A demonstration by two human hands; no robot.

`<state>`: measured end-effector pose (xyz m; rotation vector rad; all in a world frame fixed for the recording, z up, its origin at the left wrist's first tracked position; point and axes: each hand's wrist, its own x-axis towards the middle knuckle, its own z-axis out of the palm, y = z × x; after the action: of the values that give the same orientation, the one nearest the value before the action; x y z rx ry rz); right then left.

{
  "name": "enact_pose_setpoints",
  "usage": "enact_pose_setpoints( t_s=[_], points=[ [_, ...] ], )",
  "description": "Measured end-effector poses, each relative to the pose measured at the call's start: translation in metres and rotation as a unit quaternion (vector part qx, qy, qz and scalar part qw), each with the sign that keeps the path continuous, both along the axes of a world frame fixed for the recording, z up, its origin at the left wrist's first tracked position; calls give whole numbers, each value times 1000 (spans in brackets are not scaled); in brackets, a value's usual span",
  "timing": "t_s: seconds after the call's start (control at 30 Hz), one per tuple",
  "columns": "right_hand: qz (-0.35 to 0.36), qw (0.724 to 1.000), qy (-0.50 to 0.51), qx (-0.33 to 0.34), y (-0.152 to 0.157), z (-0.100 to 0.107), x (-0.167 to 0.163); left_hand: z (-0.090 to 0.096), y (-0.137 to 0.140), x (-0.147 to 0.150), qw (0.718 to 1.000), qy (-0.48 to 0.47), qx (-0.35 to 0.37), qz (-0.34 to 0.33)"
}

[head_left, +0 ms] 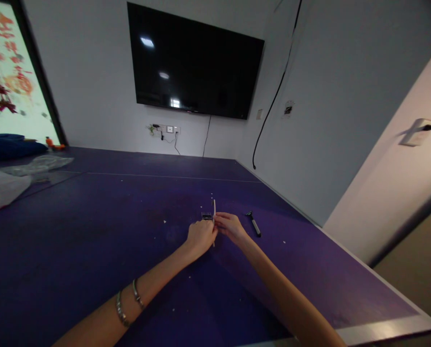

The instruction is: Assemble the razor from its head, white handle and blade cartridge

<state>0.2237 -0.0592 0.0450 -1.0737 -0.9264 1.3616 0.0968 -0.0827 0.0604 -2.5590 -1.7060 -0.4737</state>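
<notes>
My left hand [201, 236] is closed, knuckles up, above the purple tabletop. At its fingertips sits a small dark piece with a silvery edge [206, 216]; its kind is too small to tell, and my fingers partly cover it. A thin pale strip [214, 207] stands out lengthwise between my hands, its near end showing below them. My right hand [230, 225] pinches this strip from the right, touching the left hand's fingers. To the right lies a small razor-shaped tool [254, 224] with a grey and black handle, apart from both hands.
Small white crumbs [165, 221] dot the purple tabletop [110, 231]. Clear plastic wrapping [38, 165], a white sheet [2, 188] and dark blue cloth [11, 146] lie at the left. A black cable [273, 103] hangs along the wall, right of the mounted television [197, 62].
</notes>
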Motion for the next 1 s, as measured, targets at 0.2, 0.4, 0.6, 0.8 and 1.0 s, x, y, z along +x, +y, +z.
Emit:
enact_pose_setpoints(
  t_s=[0.2, 0.4, 0.6, 0.8, 1.0],
  points=[
    [-24, 998, -57, 9, 5, 0, 14, -3, 2, 17, 1000, -10, 4, -17],
    [-112, 952, -281, 44, 24, 1, 77, -3, 20, 13, 996, -59, 32, -61],
    [-196, 885, -422, 9, 32, 5, 167, -17, 68, -22, 997, -62, 43, -33],
    [-190, 812, -551, -27, 24, -9, 200, -36, 97, -40, 993, -99, -42, -42],
    [-163, 769, -617, -42, 25, -21, 196, -46, 107, -41, 987, -120, -41, -104]
  ],
)
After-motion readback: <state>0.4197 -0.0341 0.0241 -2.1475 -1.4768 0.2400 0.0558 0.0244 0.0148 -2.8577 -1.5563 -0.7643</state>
